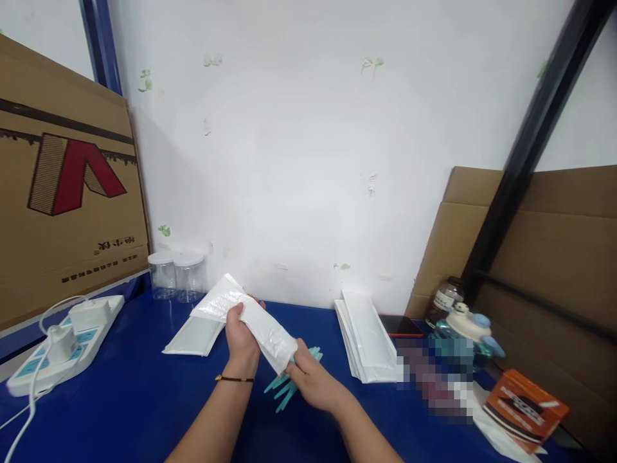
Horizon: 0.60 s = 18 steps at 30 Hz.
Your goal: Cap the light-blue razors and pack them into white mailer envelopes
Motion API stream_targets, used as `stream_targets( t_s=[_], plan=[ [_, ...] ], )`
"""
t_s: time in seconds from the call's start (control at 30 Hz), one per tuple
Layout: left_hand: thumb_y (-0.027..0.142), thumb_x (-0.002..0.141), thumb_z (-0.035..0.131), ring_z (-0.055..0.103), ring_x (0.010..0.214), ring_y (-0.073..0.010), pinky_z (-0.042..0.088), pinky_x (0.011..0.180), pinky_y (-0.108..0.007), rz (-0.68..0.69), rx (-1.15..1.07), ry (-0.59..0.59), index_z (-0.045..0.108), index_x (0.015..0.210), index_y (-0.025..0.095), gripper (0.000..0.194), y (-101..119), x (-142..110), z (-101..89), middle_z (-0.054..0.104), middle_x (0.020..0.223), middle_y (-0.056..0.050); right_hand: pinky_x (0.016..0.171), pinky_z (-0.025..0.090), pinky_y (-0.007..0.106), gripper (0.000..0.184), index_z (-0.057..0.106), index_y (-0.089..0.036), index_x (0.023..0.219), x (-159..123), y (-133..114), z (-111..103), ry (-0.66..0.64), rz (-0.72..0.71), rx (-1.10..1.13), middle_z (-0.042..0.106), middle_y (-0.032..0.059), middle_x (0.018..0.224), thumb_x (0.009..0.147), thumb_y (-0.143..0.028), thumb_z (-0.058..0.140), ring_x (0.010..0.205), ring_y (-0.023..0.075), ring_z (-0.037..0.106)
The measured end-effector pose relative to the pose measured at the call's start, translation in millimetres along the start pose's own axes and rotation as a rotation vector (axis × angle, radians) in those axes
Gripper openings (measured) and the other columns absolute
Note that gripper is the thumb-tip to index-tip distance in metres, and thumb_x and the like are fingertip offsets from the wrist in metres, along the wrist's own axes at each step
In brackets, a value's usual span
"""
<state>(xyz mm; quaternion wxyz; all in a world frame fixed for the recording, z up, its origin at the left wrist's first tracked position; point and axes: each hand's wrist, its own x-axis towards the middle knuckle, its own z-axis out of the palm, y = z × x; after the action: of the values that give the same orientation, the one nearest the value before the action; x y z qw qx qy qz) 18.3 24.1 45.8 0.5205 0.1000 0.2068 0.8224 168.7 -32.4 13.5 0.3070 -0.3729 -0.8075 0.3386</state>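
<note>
My left hand (241, 337) is closed around the middle of a long white sealed pouch (250, 318), holding it tilted above the blue table (120, 399). At the pouch's lower end, my right hand (313, 379) pinches it with closed fingers. Beneath the right hand lie several teal sticks (288, 386) on the table. A flat pouch with a greenish sheet inside (195, 335) lies just left of my left hand.
A stack of white pouches (365, 334) lies to the right. Two clear jars (176, 275) stand by the wall, a power strip (62, 344) at the left. A phone (402, 325), bottles (457, 315) and an orange box (525, 405) sit at right. Cardboard stands on both sides.
</note>
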Motion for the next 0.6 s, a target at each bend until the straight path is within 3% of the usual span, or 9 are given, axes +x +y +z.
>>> stream_targets(
  t_s=[0.1, 0.2, 0.33, 0.47, 0.6],
  plan=[
    [0.027, 0.068, 0.049, 0.057, 0.059, -0.0142, 0.048, 0.061, -0.026, 0.051, 0.034, 0.061, 0.059, 0.072, 0.014, 0.017, 11, 18, -3.4, 0.058, 0.064, -0.001, 0.085, 0.042, 0.035, 0.022, 0.053, -0.021, 0.099, -5, 8, -10, 0.066, 0.035, -0.275, 0.045, 0.0055, 0.104, 0.091, -0.033, 0.036, 0.091, 0.0187, 0.051],
    [0.025, 0.072, 0.044, 0.059, 0.067, -0.0143, 0.049, 0.067, -0.025, 0.155, 0.010, 0.109, 0.059, 0.076, 0.015, 0.019, 22, 36, -8.0, 0.060, 0.069, -0.001, 0.078, 0.042, 0.037, 0.020, 0.052, -0.020, 0.086, -10, 20, -24, 0.123, 0.078, -0.532, 0.046, 0.0058, 0.098, 0.091, -0.031, 0.036, 0.082, 0.0193, 0.052],
    [0.032, 0.079, 0.041, 0.061, 0.078, -0.0157, 0.050, 0.071, -0.026, 0.211, 0.001, 0.154, 0.059, 0.089, 0.018, 0.024, 23, 50, -16.2, 0.062, 0.081, -0.001, 0.076, 0.042, 0.036, 0.020, 0.048, -0.020, 0.081, -14, 31, -47, 0.201, 0.106, -0.626, 0.045, 0.0061, 0.095, 0.091, -0.030, 0.034, 0.079, 0.0190, 0.052],
    [0.036, 0.083, 0.040, 0.061, 0.069, -0.0155, 0.050, 0.062, -0.027, -0.043, 0.062, 0.229, 0.058, 0.097, 0.020, 0.028, 2, 52, -23.0, 0.063, 0.080, 0.000, 0.077, 0.043, 0.034, 0.020, 0.044, -0.021, 0.081, -16, 37, -62, 0.330, 0.096, -0.536, 0.043, 0.0054, 0.094, 0.093, -0.030, 0.031, 0.080, 0.0180, 0.052],
    [0.027, 0.083, 0.043, 0.065, 0.069, -0.0186, 0.052, 0.067, -0.032, -0.327, -0.009, 0.094, 0.058, 0.105, 0.016, 0.029, -11, 46, -27.5, 0.067, 0.079, -0.005, 0.079, 0.044, 0.034, 0.019, 0.044, -0.022, 0.084, -15, 38, -67, 0.465, 0.084, -0.456, 0.042, 0.0045, 0.093, 0.093, -0.032, 0.031, 0.080, 0.0177, 0.051]
  ],
)
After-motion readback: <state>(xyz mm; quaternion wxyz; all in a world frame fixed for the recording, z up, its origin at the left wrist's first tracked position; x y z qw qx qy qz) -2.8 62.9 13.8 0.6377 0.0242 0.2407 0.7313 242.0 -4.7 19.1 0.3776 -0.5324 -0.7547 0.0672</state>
